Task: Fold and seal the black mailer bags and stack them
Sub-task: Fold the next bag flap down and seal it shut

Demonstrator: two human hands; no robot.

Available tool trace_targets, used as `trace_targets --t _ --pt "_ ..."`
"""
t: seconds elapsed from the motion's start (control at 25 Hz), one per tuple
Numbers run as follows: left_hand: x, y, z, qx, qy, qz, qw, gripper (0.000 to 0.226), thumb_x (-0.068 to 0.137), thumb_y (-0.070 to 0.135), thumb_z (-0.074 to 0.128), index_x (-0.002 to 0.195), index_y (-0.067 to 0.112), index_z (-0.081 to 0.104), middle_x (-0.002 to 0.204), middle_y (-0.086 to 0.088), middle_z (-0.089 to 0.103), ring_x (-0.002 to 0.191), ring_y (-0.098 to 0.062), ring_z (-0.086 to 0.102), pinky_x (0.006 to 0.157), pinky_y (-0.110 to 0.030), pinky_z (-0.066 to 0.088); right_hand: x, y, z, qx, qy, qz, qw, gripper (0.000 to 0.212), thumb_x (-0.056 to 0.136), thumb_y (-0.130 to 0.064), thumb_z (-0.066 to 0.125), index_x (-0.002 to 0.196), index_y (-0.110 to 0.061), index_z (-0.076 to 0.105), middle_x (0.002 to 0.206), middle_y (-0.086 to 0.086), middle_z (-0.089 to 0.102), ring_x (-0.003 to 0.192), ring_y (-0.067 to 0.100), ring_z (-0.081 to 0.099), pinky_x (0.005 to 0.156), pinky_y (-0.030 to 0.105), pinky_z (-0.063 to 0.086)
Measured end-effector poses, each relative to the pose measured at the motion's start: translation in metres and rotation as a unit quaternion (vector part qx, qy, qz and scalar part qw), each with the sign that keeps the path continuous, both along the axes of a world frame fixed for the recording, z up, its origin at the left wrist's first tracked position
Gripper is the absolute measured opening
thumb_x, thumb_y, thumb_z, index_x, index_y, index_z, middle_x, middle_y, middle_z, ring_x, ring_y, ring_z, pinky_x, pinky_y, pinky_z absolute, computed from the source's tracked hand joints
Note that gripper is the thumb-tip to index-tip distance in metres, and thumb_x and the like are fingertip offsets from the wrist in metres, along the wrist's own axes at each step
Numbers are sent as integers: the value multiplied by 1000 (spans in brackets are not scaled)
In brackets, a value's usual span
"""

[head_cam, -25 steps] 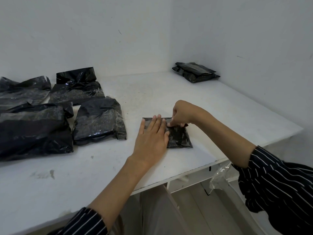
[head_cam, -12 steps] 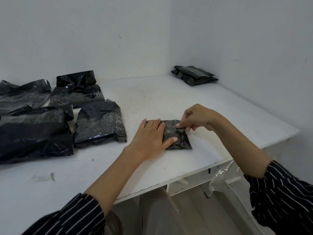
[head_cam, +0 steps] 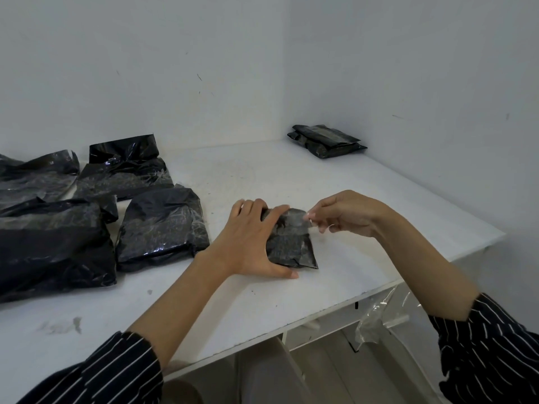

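A small folded black mailer bag [head_cam: 291, 243] lies near the front edge of the white table [head_cam: 379, 217]. My left hand [head_cam: 248, 237] holds it down from the left, fingers bent over its far edge and thumb along its near edge. My right hand [head_cam: 347, 214] hovers just right of the bag's far corner and pinches a thin clear strip [head_cam: 304, 221] that runs from the bag's flap. A stack of folded black bags [head_cam: 326, 139] sits in the far right corner against the wall.
Several bulky unfolded black bags lie at the left: one next to my left hand [head_cam: 163, 225], a larger one [head_cam: 49, 243] at the left edge, two more behind [head_cam: 122, 173]. Clear plastic [head_cam: 379, 316] hangs below the table's front edge. Walls close the back and right.
My right hand has lifted off the bag's far edge and moved right, drawing the clear strip with it. My left hand has shifted from lying flat to arching over the bag.
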State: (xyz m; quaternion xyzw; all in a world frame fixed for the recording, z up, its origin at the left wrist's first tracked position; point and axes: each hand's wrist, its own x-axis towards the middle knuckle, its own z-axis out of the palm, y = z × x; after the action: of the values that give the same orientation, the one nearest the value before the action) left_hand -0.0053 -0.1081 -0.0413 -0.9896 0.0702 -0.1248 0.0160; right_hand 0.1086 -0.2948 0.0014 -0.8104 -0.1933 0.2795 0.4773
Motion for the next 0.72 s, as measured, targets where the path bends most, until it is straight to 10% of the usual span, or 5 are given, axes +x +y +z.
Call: trace_targets --t 0.32,0.48,0.6,0.72 --pt "-9 11 14 29 -153 5 988 107 54 81 47 139 17 39 119 -17 48 116 -33 44 109 -53 24 -18 14 -2 43 -217 -126 967 16 81 -6 70 93 -8 59 74 5 66 57 10 57 51 17 38" --pt "-16 16 23 41 -188 75 979 106 54 82 44 135 14 46 117 -21 50 115 -37 46 110 -56 18 -46 13 -8 143 -452 -302 827 9 90 -11 57 98 -13 59 98 0 63 76 1 54 80 33 48" --pt "-13 13 25 51 -188 110 975 107 53 83 42 134 13 47 116 -23 51 115 -38 48 111 -55 12 -82 30 -8 206 -596 -241 738 19 91 -4 54 105 -5 66 102 2 68 92 2 58 89 26 44" --pt "-10 2 28 25 -215 116 969 103 56 80 46 133 11 48 118 -24 52 116 -38 48 111 -53 10 -90 58 -19 158 -584 -176 777 30 94 -10 50 119 -1 62 119 10 66 111 18 60 98 36 46"
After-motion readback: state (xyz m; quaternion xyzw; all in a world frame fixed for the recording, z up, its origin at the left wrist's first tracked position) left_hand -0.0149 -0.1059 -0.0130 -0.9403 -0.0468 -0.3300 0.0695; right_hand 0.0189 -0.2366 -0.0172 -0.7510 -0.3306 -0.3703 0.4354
